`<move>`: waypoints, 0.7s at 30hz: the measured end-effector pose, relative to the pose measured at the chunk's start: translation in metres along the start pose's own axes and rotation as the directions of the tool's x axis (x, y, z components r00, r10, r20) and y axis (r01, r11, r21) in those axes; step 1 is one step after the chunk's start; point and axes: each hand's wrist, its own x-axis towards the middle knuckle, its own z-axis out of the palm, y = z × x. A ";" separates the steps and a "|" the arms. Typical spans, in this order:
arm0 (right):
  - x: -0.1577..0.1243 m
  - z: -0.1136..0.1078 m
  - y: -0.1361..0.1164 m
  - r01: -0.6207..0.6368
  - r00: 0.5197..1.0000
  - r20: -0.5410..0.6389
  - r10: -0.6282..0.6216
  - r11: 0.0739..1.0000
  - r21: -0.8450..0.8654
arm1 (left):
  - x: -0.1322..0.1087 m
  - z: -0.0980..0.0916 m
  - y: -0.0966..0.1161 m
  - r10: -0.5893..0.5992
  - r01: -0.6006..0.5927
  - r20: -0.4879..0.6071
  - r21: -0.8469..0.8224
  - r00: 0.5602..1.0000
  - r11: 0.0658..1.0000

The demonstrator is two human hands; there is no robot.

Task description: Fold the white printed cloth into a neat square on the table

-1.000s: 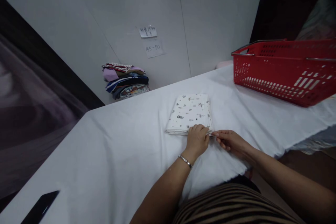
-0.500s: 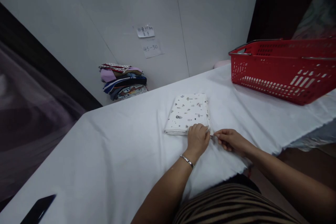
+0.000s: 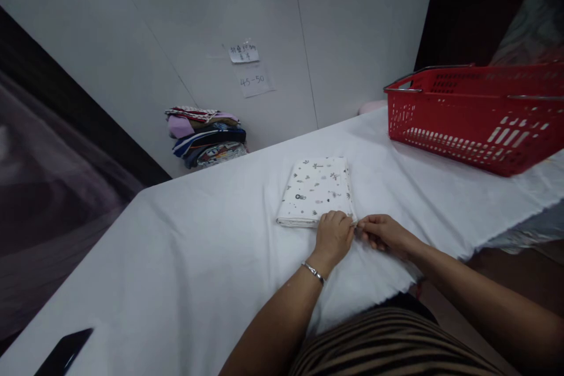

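Pinching a folded cloth (image 3: 315, 188) on the table (image 3: 198, 258), left hand (image 3: 333, 234) and right hand (image 3: 381, 232) have their grip clamped on its near corner; a hard tug could undo the fold.

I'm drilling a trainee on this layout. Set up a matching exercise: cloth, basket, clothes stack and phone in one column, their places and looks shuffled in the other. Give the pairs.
Things
1. cloth
2. basket
3. clothes stack
4. phone

Places and looks
A. near left corner of the table, dark
B. far left, piled in many colours
C. far right, red
D. middle, white with small prints, folded

Pairs: 1-D, 2-C, 3-B, 4-A
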 end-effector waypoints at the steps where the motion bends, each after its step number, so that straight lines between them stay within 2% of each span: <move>1: 0.000 0.000 -0.001 -0.003 1.000 -0.006 0.003 1.000 -0.005 | 0.000 -0.001 0.000 0.004 -0.004 0.002 -0.003 1.000 1.000; 7: 0.001 0.002 -0.005 -0.012 1.000 -0.002 0.012 0.999 -0.030 | -0.004 -0.005 0.000 0.025 -0.025 0.009 -0.022 1.000 0.999; 14: 0.007 -0.001 0.001 -0.034 0.999 -0.004 0.034 0.984 -0.175 | -0.009 -0.004 -0.001 0.005 -0.005 -0.004 -0.097 1.000 0.995; 18: 0.004 0.002 -0.001 -0.078 0.997 -0.016 0.076 0.973 -0.216 | -0.019 -0.020 -0.026 -0.049 0.042 -0.052 -0.130 0.997 0.991; 21: 0.000 0.005 -0.001 -0.048 0.998 -0.038 0.040 0.973 -0.226 | -0.036 -0.036 -0.061 -0.190 0.172 -0.130 -0.136 0.973 0.976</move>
